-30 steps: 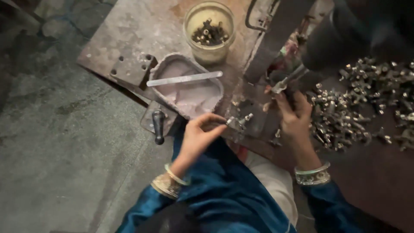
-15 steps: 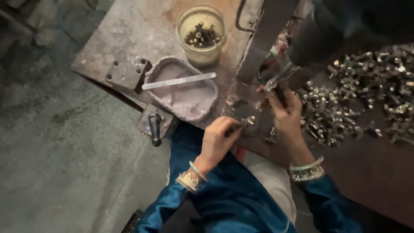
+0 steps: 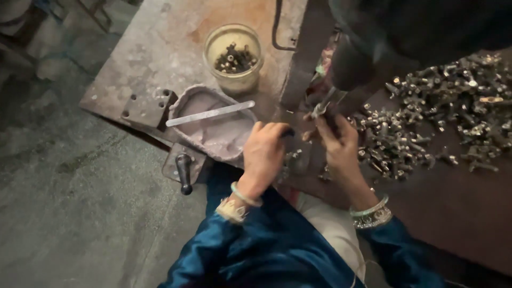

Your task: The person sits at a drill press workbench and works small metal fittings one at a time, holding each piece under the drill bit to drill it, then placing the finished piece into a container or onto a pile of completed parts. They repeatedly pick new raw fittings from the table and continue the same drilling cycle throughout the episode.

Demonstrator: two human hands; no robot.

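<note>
Metal parts (image 3: 437, 117) heaped toward the workbench (image 3: 160, 48) right edge, left hand (image 3: 265, 152) clenched on a dark handle (image 3: 288, 133), right hand (image 3: 337, 141) pinching a small part (image 3: 319, 110) under the press (image 3: 352, 64), jar (image 3: 233, 57) behind.

Left hand (image 3: 265, 154) is curled into a closed grip, knuckles up, wrist bent. Just beside it, the right hand (image 3: 335, 143) reaches forward, fingertips pinched together, both forearms angled inward.

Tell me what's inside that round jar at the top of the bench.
The jar holds a small heap of dark metal parts, like those piled on the bench. Whatever lies beneath that heap is covered.
</note>
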